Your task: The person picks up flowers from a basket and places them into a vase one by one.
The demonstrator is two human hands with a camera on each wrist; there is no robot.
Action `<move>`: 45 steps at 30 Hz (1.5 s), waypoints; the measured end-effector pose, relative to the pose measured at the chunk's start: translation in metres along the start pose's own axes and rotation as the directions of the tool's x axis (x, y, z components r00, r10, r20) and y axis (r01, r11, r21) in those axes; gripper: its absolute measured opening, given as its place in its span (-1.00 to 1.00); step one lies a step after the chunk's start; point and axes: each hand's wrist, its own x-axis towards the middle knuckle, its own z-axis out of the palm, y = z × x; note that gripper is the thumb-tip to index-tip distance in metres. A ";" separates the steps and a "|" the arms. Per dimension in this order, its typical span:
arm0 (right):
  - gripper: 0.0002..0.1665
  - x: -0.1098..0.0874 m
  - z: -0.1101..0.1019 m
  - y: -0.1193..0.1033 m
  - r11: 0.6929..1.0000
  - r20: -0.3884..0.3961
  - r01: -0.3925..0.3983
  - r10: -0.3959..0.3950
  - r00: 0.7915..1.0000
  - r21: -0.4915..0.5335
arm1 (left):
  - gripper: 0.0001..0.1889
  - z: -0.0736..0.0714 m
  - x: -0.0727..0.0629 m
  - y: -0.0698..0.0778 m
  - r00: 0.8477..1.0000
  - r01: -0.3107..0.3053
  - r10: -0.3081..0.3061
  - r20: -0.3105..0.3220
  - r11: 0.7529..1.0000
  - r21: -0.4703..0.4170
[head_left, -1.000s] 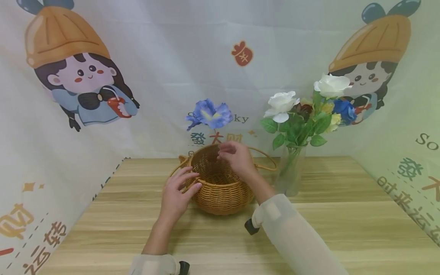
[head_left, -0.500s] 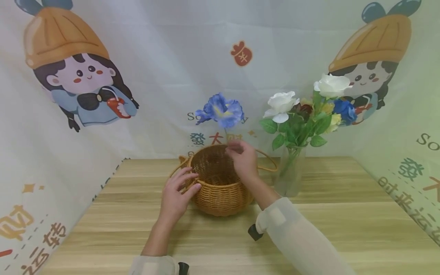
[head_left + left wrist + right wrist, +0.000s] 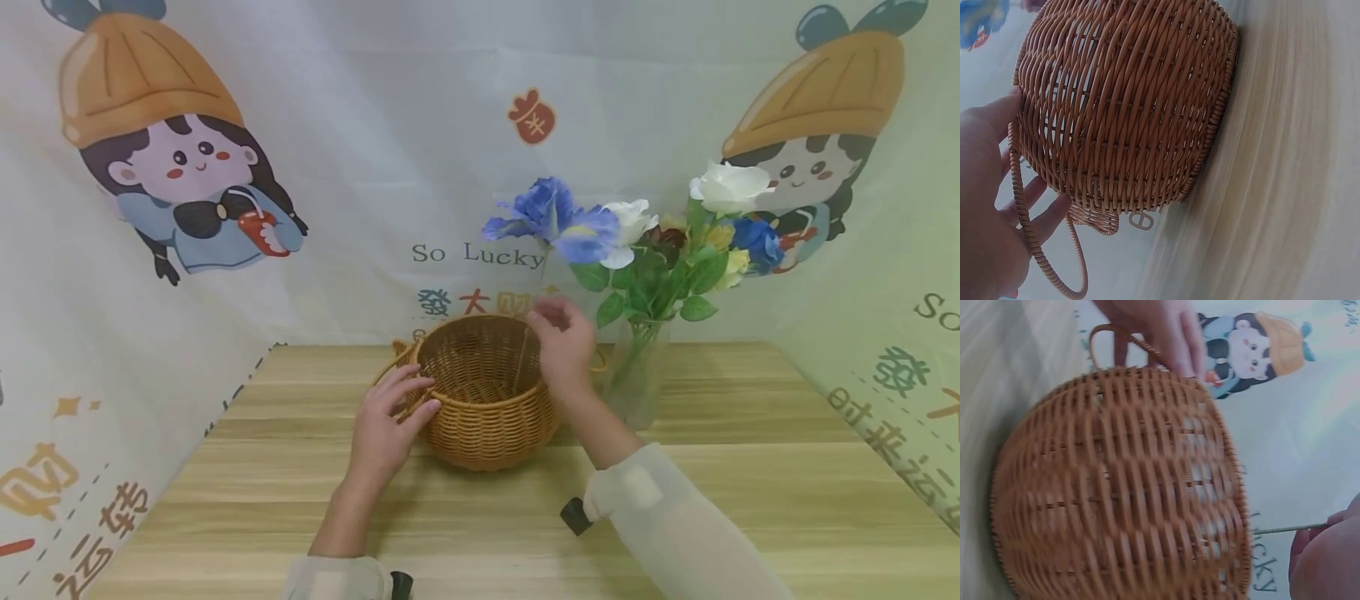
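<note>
My right hand (image 3: 566,346) pinches the thin stem (image 3: 1291,529) of an artificial blue iris (image 3: 555,221) between thumb and fingers. The bloom stands above the hand, overlapping a white rose from view. Its lower stem slants down inside a brown wicker basket (image 3: 487,433), along the basket's right inner side. My left hand (image 3: 386,425) rests its spread fingertips on the basket's left rim and wall. In the left wrist view, the looped basket handle (image 3: 1029,237) passes across those fingers (image 3: 1050,215).
Right of the basket stands a clear vase (image 3: 637,383) with white roses (image 3: 731,187), yellow and blue flowers and green leaves. The wooden table (image 3: 465,533) ends at a printed cloth backdrop (image 3: 360,167).
My right hand has moved right with the iris, from above the basket's middle to its right rim; the bloom rose and now overlaps a white rose. My left hand stays at the rim.
</note>
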 end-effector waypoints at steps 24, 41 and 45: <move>-0.84 0.051 -0.070 -0.046 0.962 -0.219 0.169 -0.122 0.968 0.215 | -0.68 -0.002 0.002 -0.003 1.000 0.018 -0.018 0.013 1.000 -0.011; -0.84 0.072 -0.108 -0.064 0.937 -0.359 0.284 -0.199 0.912 0.202 | -0.67 0.000 0.001 -0.002 0.999 0.037 -0.037 0.029 0.999 -0.028; -0.82 0.076 -0.111 -0.069 0.934 -0.380 0.311 -0.228 0.897 0.174 | -0.67 0.000 0.001 -0.002 0.999 0.039 -0.038 0.027 0.999 -0.036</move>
